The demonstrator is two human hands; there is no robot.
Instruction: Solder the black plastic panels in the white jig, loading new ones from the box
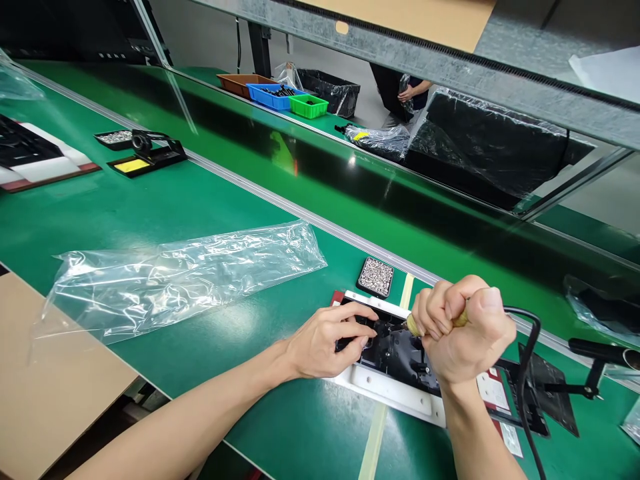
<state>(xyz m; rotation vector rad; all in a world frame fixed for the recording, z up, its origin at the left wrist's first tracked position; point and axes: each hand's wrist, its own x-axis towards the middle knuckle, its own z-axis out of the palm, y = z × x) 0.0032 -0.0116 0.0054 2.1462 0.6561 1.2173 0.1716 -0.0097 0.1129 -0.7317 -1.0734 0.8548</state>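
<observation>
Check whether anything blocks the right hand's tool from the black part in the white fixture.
Nothing visible does. The right hand points the tool at the black part; the left hand is to one side, not in between.

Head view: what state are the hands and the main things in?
Black plastic part: lying in the white oblong fixture
Left hand: fingers bent over that part
Yellow-handled tool: gripped, tip pointing toward the part
Right hand: closed around the tool
Long clear plastic bag: flat, wrinkled
Small square black tray: filled with greyish pellets
</observation>
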